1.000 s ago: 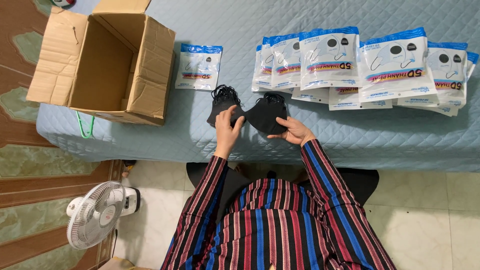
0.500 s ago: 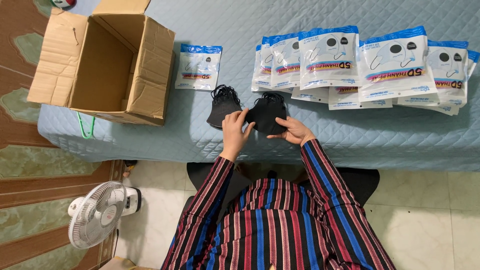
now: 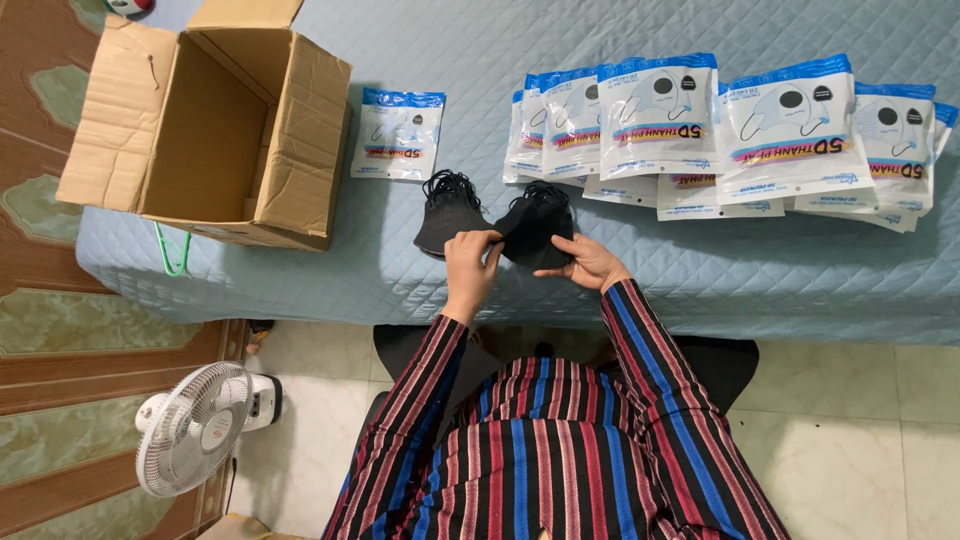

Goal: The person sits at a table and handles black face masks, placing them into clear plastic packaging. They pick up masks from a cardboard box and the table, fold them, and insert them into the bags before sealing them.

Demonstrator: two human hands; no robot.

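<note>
Two small stacks of black face masks lie near the front of a bed covered in a blue quilted sheet (image 3: 700, 270). My right hand (image 3: 590, 262) grips the right stack of black masks (image 3: 535, 225) from below. My left hand (image 3: 472, 265) pinches the left edge of that same stack. Just to its left, the other black stack (image 3: 445, 210) rests on the sheet, touched by no hand. My sleeves are striped red, blue and black.
An open, empty cardboard box (image 3: 215, 125) sits at the left end of the bed. One packet of masks (image 3: 398, 133) lies beside it; several overlapping packets (image 3: 720, 130) line the back right. A white floor fan (image 3: 195, 428) stands lower left.
My left hand has moved right, from the left black stack onto the edge of the right stack. My right hand has kept its hold.
</note>
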